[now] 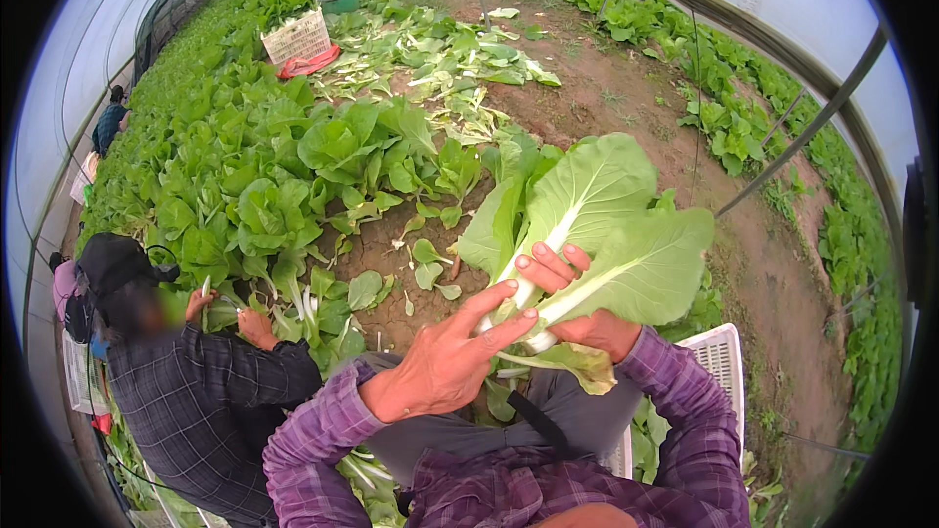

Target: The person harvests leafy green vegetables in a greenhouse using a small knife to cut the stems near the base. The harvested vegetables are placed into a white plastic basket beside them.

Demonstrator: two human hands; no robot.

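A head of leafy greens with broad green leaves and thick white stalks, like bok choy, is held up in front of my knees. My right hand wraps around its base from behind, and fingertips show across the front of the stalks. From the left, my left hand lays its thumb and index finger against the white stalks; its other fingers are partly hidden. A leaf with a yellowed, browning edge hangs below the base, under my hands.
A white plastic crate stands by my right side. Close on my left, a co-worker in a dark checked shirt handles greens. Rows of growing greens spread ahead left. Trimmed leaves litter the soil near another crate. Metal poles slant at right.
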